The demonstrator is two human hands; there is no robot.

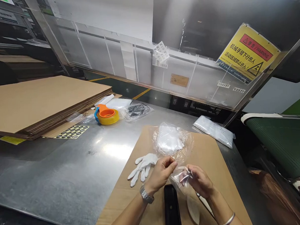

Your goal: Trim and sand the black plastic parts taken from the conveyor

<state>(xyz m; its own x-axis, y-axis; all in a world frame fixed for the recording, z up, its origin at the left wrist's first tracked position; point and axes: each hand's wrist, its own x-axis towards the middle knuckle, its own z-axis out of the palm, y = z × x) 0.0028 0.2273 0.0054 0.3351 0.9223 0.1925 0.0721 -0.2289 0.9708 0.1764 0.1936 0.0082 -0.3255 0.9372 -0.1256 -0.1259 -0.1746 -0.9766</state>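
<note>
Black case (171,207) lay on the near side of your left hand (163,171) and right hand (201,181), clear plastic (178,181) between them.
Your left thumb and fingers pinched the clear plastic; your right fingers curled around its other side. Left of them lay a white glove (143,167); just beyond, a bag with white contents (169,138) rested on brown cardboard (205,153) over the table (93,170).

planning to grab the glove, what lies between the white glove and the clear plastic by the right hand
The left hand lies between the white glove and the clear plastic, over brown cardboard, as the head view shows.
</note>
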